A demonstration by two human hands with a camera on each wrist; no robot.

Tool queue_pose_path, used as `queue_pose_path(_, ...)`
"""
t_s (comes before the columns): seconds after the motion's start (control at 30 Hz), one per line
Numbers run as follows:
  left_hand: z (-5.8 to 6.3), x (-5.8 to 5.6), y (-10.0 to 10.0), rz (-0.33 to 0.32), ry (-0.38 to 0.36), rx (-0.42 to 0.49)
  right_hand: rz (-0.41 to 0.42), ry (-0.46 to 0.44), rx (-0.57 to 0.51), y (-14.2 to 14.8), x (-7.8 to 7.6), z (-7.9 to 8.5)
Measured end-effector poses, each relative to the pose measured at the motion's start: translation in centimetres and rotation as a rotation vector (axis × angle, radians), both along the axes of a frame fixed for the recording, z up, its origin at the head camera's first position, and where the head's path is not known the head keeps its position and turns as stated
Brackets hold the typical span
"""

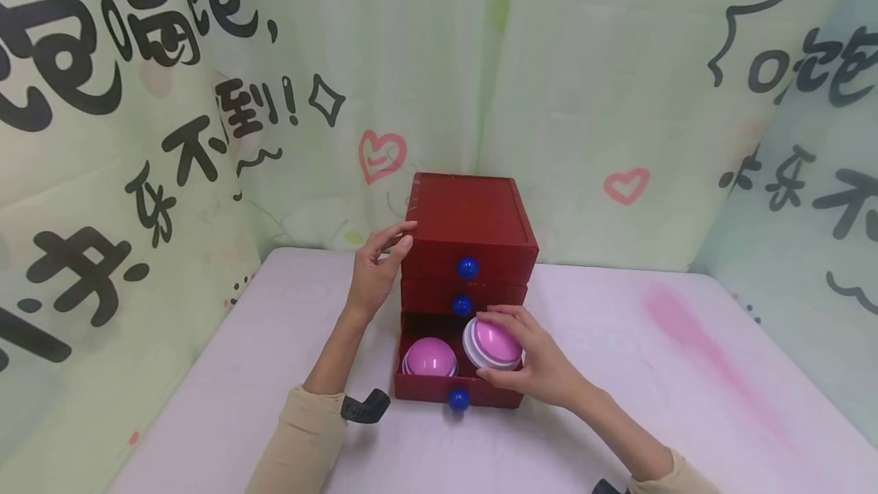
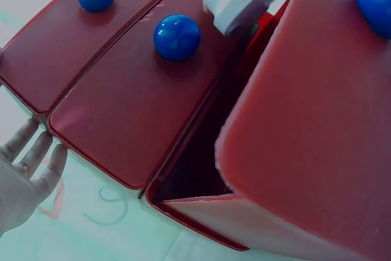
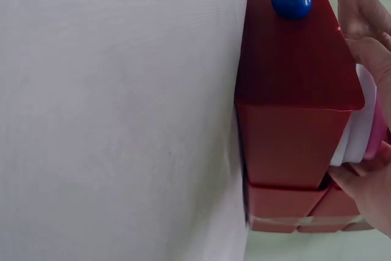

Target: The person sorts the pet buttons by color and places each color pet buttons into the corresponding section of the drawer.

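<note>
A dark red three-drawer chest with blue ball knobs stands on the table, its bottom drawer pulled out. My right hand grips a round pink-and-white container, thumb on the near side and fingers over the far side. The container is tilted at the right part of the open drawer, and its white rim shows beside the drawer wall in the right wrist view. A second pink-topped container sits in the drawer's left part. My left hand rests its extended fingers against the chest's left side.
The upper two drawers are closed, with blue knobs on their fronts. A pale table lies under the chest, marked by a pink smear at right. Light green printed curtains hang behind and along both sides.
</note>
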State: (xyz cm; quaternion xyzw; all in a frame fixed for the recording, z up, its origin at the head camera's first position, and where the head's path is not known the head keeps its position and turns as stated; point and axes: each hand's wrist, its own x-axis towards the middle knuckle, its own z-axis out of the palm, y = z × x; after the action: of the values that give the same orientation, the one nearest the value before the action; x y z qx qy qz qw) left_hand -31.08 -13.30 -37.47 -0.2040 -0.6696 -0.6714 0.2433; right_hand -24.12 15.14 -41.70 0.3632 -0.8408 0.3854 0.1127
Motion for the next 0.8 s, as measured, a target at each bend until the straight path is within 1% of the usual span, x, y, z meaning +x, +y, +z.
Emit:
queue_pose_path(0.13, 0.0, 0.0, 0.0, 0.003, 0.005, -0.001, -0.008, -0.019, 0.012, 0.1, -0.2, -0.3)
queue_pose_path(0.4, 0.0, 0.1, -0.1, -0.017, 0.026, 0.006, -0.028, -0.008, 0.039, 0.2, -0.2, -0.6)
queue_pose_path(0.67, 0.1, 0.2, -0.1, -0.005, 0.020, -0.002, -0.004, 0.012, 0.035, -0.4, 0.7, -0.1)
queue_pose_path(0.8, 0.1, 0.2, -0.1, 0.001, 0.019, -0.009, 0.025, 0.025, 0.016, -0.8, 1.3, 0.1)
